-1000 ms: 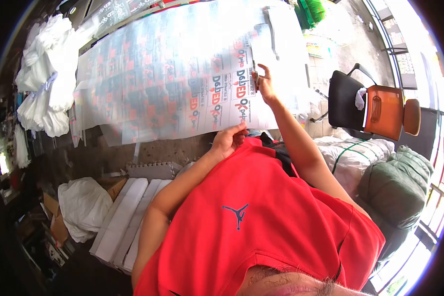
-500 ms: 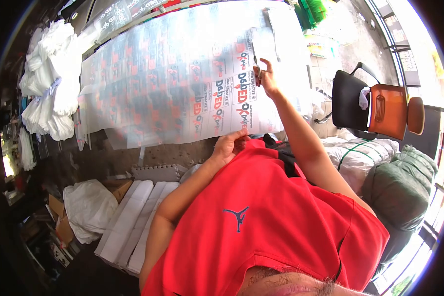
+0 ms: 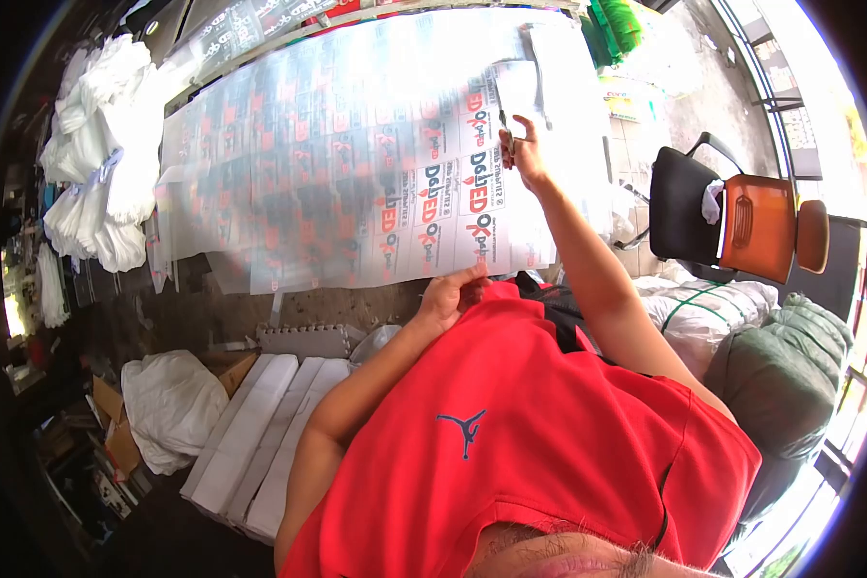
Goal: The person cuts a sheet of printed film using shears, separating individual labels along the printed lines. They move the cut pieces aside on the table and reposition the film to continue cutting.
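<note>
Working a pair of scissors (image 3: 503, 120) at the printed sheet (image 3: 356, 193) here, right hand (image 3: 525, 159) gripping the handles with one finger sticking out. Blades are sitting by a line just beside the outermost red and dark print, so I'm reading that as the spot where the sheet is coming apart, though glare is hiding how far the split is running

Left hand (image 3: 451, 297) is pinching the sheet's near edge between thumb and finger, the other fingers curling in, right in front of the red shirt (image 3: 433, 414). Looks like it's keeping that edge steady tbh

Scissors are pointing away from the body, long axis running roughly near to far. Can't tell if the blades are parting or closing. Sheet's lying out flat in front, its long axis going left to right, with white bundled bags (image 3: 116, 217) hanging out just past its left end
</note>
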### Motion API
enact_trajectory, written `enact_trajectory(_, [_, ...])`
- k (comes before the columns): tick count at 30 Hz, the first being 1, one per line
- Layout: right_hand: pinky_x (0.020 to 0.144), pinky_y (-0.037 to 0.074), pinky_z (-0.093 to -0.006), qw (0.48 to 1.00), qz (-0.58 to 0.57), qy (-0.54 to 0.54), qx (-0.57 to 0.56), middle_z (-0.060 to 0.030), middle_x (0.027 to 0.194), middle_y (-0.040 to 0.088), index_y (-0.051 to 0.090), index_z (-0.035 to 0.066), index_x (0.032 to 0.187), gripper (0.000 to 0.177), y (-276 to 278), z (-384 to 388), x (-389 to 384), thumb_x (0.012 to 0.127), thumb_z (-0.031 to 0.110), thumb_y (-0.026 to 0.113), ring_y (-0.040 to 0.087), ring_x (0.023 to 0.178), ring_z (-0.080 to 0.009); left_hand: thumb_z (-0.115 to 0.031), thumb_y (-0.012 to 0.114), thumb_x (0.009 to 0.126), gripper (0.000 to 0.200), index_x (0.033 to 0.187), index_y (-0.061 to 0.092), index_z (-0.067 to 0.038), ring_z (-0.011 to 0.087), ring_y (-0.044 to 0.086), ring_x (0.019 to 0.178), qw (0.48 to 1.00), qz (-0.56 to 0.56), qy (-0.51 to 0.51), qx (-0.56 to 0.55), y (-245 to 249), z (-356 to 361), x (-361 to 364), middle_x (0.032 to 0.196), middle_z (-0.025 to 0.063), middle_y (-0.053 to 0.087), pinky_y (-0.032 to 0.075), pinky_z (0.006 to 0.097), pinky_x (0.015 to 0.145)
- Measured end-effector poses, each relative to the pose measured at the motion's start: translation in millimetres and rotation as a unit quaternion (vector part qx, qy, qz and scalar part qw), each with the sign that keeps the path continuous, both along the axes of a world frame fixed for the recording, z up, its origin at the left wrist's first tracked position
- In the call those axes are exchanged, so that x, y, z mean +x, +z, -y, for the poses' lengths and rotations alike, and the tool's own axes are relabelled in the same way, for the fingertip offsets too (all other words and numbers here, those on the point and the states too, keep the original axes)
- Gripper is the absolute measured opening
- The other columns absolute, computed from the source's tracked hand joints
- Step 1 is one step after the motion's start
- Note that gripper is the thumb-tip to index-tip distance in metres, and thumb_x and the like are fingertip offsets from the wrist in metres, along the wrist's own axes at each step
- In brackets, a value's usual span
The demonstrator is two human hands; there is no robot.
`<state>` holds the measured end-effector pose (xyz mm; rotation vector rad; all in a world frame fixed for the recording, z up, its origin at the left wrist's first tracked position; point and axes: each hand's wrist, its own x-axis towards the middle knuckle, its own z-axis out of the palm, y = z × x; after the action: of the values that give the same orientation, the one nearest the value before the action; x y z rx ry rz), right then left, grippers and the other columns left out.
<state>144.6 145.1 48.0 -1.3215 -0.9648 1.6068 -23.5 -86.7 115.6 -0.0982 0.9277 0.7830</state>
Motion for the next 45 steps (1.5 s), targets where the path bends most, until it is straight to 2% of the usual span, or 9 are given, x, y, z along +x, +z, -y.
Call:
enact_trajectory(1, [0.047, 0.038, -0.0279, 1.000, -0.003, 0.005, -0.005, -0.0036, 0.065, 0.050, 0.021, 0.011, 0.135, 0.055, -2, -2, 0, 0.089, 0.009, 0.052, 0.043, 0.050, -0.0120, -0.014, 0.068, 0.083, 0.011, 0.081, 0.065, -0.004, 0.0116, 0.061, 0.061, 1.000, -0.001, -0.003, -0.001, 0, 0, -1, 0.073, 0.0066, 0.067, 0.050, 0.0234, 0.058])
enact_trajectory(8, [0.047, 0.038, -0.0283, 0.999, -0.039, -0.001, -0.010, -0.0038, 0.064, 0.050, 0.022, 0.012, 0.136, 0.055, -4, -11, 0, 0.088, 0.006, 0.049, 0.042, 0.050, -0.0122, -0.012, 0.069, 0.082, 0.010, 0.082, 0.064, -0.004, 0.0117, 0.060, 0.059, 1.000, 0.005, 0.000, 0.004, 3, 0, -3, 0.073, 0.0071, 0.066, 0.050, 0.0230, 0.057])
enact_trajectory(10, [0.049, 0.036, -0.0274, 1.000, -0.012, -0.016, -0.003, 0.0005, 0.059, 0.046, 0.025, 0.009, 0.136, 0.058, -4, -11, -3, 0.090, 0.021, 0.059, 0.040, 0.050, -0.0094, -0.012, 0.069, 0.082, 0.009, 0.082, 0.064, -0.004, 0.0119, 0.060, 0.059, 1.000, -0.003, 0.007, 0.005, 3, 0, -2, 0.072, 0.0071, 0.066, 0.050, 0.0234, 0.057])
enact_trajectory(17, [0.048, 0.035, -0.0270, 1.000, -0.011, -0.018, 0.010, -0.0001, 0.058, 0.047, 0.028, 0.009, 0.136, 0.061, -8, -20, -4, 0.088, 0.027, 0.063, 0.040, 0.049, -0.0096, -0.012, 0.070, 0.081, 0.010, 0.083, 0.064, -0.004, 0.0118, 0.060, 0.060, 1.000, -0.012, -0.009, -0.002, 6, 2, -4, 0.072, 0.0067, 0.066, 0.049, 0.0230, 0.057])
enact_trajectory(25, [0.048, 0.036, -0.0268, 1.000, 0.000, -0.026, 0.007, 0.0002, 0.059, 0.047, 0.029, 0.009, 0.135, 0.052, 0, -25, -11, 0.090, 0.014, 0.055, 0.041, 0.050, -0.0095, -0.013, 0.071, 0.081, 0.011, 0.084, 0.064, -0.005, 0.0116, 0.060, 0.061, 1.000, -0.023, -0.004, -0.009, 9, -1, -3, 0.073, 0.0065, 0.066, 0.049, 0.0231, 0.059])
enact_trajectory(32, [0.048, 0.036, -0.0274, 1.000, -0.012, -0.022, 0.012, -0.0008, 0.062, 0.048, 0.029, 0.010, 0.134, 0.049, 3, -42, -11, 0.090, 0.012, 0.051, 0.042, 0.051, -0.0101, -0.010, 0.070, 0.081, 0.008, 0.084, 0.064, -0.005, 0.0113, 0.061, 0.059, 1.000, -0.019, 0.003, -0.009, 4, -4, -3, 0.072, 0.0062, 0.066, 0.050, 0.0218, 0.057])
enact_trajectory(35, [0.048, 0.036, -0.0271, 1.000, 0.005, -0.021, 0.014, -0.0019, 0.067, 0.049, 0.030, 0.010, 0.133, 0.045, 0, -51, -14, 0.091, 0.009, 0.046, 0.042, 0.052, -0.0101, -0.008, 0.070, 0.080, 0.007, 0.083, 0.064, -0.005, 0.0108, 0.061, 0.059, 0.999, -0.019, 0.003, 0.025, 3, -6, -4, 0.072, 0.0060, 0.066, 0.050, 0.0209, 0.057])
enact_trajectory(38, [0.048, 0.037, -0.0266, 0.999, -0.024, -0.034, -0.022, -0.0037, 0.070, 0.050, 0.033, 0.010, 0.131, 0.038, 10, -62, -13, 0.094, 0.007, 0.039, 0.043, 0.052, -0.0100, -0.010, 0.070, 0.081, 0.008, 0.083, 0.064, -0.005, 0.0108, 0.060, 0.059, 0.999, -0.022, 0.006, 0.031, 4, -6, -6, 0.072, 0.0059, 0.066, 0.050, 0.0217, 0.057])
enact_trajectory(45, [0.048, 0.037, -0.0269, 0.999, 0.010, -0.027, -0.019, -0.0043, 0.069, 0.051, 0.036, 0.008, 0.131, 0.039, 21, -79, -6, 0.093, 0.008, 0.045, 0.044, 0.053, -0.0106, -0.014, 0.069, 0.082, 0.010, 0.084, 0.064, -0.005, 0.0098, 0.060, 0.063, 0.999, -0.031, -0.027, 0.016, -4, -9, -8, 0.074, 0.0051, 0.066, 0.049, 0.0212, 0.060])
